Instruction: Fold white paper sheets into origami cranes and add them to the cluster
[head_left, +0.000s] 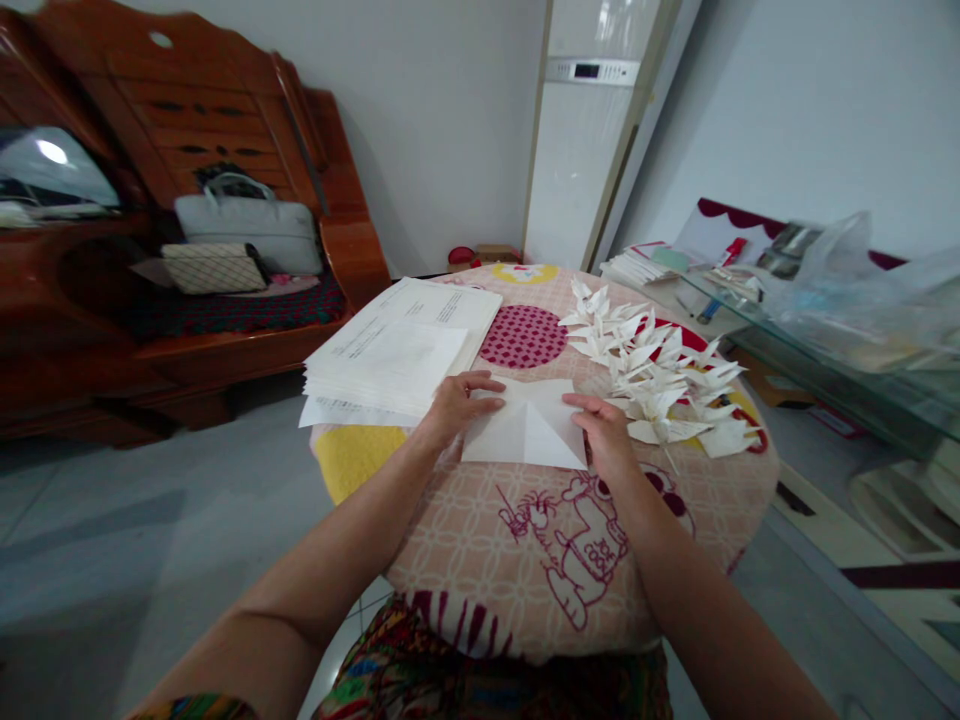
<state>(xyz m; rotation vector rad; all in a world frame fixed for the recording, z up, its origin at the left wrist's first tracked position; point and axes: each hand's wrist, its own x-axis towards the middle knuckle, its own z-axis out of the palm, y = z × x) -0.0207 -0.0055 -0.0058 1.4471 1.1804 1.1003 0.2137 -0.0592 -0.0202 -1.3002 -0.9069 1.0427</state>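
Observation:
A creased sheet of white paper (525, 430) lies on the cloth-covered round table (480, 520), with fold lines meeting near its middle. My left hand (465, 400) grips its left edge between thumb and fingers. On the opposite edge, my right hand (604, 425) pinches the upper right corner. Beyond my left hand rests a thick stack of paper (397, 345), printed on some sheets, with a blank piece on top. To the right of my right hand spreads a pile of folded white paper cranes (652, 370).
A glass-topped table (840, 350) with plastic bags (847, 285) and papers stands close on the right. At left is a carved wooden bench (202, 130) holding a grey bag (247, 230). A tall white air conditioner (581, 150) stands at the back.

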